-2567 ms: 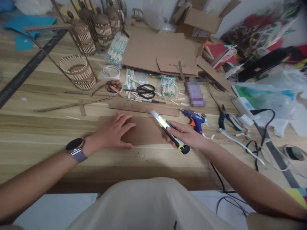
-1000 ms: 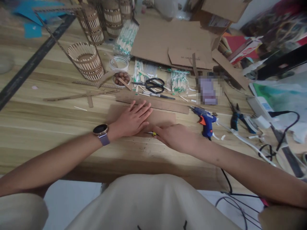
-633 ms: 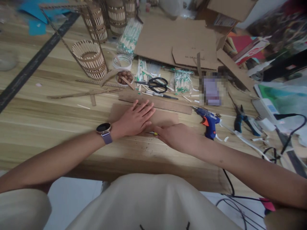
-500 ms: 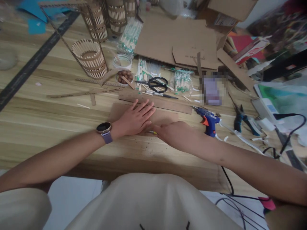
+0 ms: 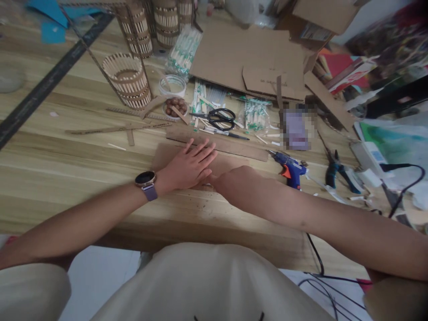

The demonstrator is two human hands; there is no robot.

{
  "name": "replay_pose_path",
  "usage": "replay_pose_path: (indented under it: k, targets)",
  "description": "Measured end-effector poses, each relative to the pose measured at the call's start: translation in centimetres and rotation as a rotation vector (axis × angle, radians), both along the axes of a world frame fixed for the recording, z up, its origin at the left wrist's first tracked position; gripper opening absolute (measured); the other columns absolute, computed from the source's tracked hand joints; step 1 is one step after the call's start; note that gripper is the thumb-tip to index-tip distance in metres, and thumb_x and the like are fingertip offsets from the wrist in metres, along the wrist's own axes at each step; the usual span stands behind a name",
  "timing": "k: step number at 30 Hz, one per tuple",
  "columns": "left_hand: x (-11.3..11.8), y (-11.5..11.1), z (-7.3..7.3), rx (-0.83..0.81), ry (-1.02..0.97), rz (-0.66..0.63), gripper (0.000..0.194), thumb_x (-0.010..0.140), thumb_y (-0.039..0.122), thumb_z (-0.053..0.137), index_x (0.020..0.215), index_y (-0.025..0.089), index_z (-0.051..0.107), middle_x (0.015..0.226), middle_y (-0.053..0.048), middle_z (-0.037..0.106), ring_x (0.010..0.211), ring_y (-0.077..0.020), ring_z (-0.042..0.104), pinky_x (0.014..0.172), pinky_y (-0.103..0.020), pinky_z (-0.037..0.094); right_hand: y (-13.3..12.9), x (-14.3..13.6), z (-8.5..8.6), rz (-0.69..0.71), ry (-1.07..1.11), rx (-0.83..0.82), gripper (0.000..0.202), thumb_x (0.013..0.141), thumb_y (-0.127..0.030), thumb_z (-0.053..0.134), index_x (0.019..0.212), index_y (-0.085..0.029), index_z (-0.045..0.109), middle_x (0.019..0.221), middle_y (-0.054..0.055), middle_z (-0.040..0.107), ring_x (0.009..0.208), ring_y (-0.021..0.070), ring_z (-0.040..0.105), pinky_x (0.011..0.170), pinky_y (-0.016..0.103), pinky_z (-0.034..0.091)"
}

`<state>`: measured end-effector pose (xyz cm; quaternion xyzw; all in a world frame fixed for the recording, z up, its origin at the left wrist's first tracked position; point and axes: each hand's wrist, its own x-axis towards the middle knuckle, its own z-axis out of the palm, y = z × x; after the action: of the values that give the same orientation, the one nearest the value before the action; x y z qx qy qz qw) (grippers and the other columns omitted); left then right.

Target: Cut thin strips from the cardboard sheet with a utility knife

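Fingers spread, my left hand (image 5: 187,167) lies flat on a piece of brown cardboard (image 5: 163,156) near the table's front. My right hand (image 5: 236,185) is closed at the cardboard's lower edge, its fingertips close to my left thumb. What it grips is hidden; only a small pale bit shows at its fingertips. Just beyond my hands lies a long cardboard strip (image 5: 247,150). Some dark crumbs (image 5: 203,206) are scattered on the table in front of the cardboard.
Black scissors (image 5: 222,119), a pen (image 5: 234,134) and a bowl of brown balls (image 5: 175,108) lie beyond the strip. To the right are a blue glue gun (image 5: 290,169) and pliers (image 5: 334,171). A stick basket (image 5: 129,84) stands back left, large cardboard (image 5: 230,53) behind.
My closed right hand has moved slightly left, closer to my left hand, and the yellow bit at its fingertips no longer shows. My left hand has stayed in place on the cardboard.
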<state>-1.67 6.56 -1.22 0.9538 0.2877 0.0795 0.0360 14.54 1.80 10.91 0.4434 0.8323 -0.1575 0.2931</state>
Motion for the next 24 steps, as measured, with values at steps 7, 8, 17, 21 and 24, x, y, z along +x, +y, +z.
replay_pose_path:
  k: [7, 8, 17, 21, 24]
  targets:
    - [-0.1, -0.1, 0.0, -0.005, -0.026, 0.001, 0.055, 0.107, 0.036, 0.033, 0.154, 0.010, 0.041, 0.164, -0.016, 0.033, 0.154, -0.0349, 0.025, 0.123, -0.061, 0.018, -0.5, 1.3, -2.9, 0.078, -0.010, 0.071, 0.056, 0.082, 0.003, 0.051, 0.131, -0.024, 0.064, 0.089, 0.012, 0.079, 0.077, 0.0300, 0.076, 0.053, 0.032, 0.048]
    - [-0.1, 0.0, 0.0, -0.009, -0.026, 0.000, 0.055, 0.107, 0.036, 0.034, 0.154, 0.009, 0.041, 0.164, -0.016, 0.033, 0.154, -0.0349, 0.025, 0.123, -0.061, 0.018, -0.6, 1.4, -3.0, 0.076, -0.008, 0.077, 0.058, 0.082, 0.004, 0.050, 0.132, -0.024, 0.063, 0.088, 0.012, 0.079, 0.076, 0.0306, 0.076, 0.052, 0.033, 0.047]
    - [-0.2, 0.0, 0.0, -0.039, -0.036, -0.023, 0.053, 0.108, 0.036, 0.031, 0.156, 0.014, 0.040, 0.162, -0.012, 0.038, 0.154, -0.0340, 0.025, 0.124, -0.062, 0.016, -0.7, 1.7, -2.0, 0.086, -0.056, 0.036, 0.060, 0.080, 0.007, 0.050, 0.133, -0.020, 0.060, 0.087, 0.012, 0.078, 0.072, 0.0292, 0.076, 0.050, 0.030, 0.044]
    - [-0.2, 0.1, -0.1, -0.038, -0.027, -0.019, 0.053, 0.108, 0.037, 0.029, 0.156, 0.014, 0.040, 0.162, -0.011, 0.039, 0.155, -0.0331, 0.024, 0.124, -0.060, 0.015, -1.0, 2.6, -2.7, 0.140, -0.074, 0.065, 0.053, 0.082, 0.005, 0.048, 0.127, -0.018, 0.061, 0.083, 0.011, 0.077, 0.071, 0.0302, 0.075, 0.046, 0.030, 0.038]
    - [-0.3, 0.1, -0.2, -0.040, -0.034, -0.019, 0.053, 0.108, 0.037, 0.033, 0.156, 0.015, 0.040, 0.162, -0.012, 0.039, 0.155, -0.0330, 0.024, 0.125, -0.059, 0.014, -1.2, 3.2, -3.0, 0.132, -0.079, 0.077, 0.049, 0.084, 0.005, 0.046, 0.123, -0.019, 0.063, 0.083, 0.011, 0.077, 0.072, 0.0296, 0.075, 0.045, 0.030, 0.035]
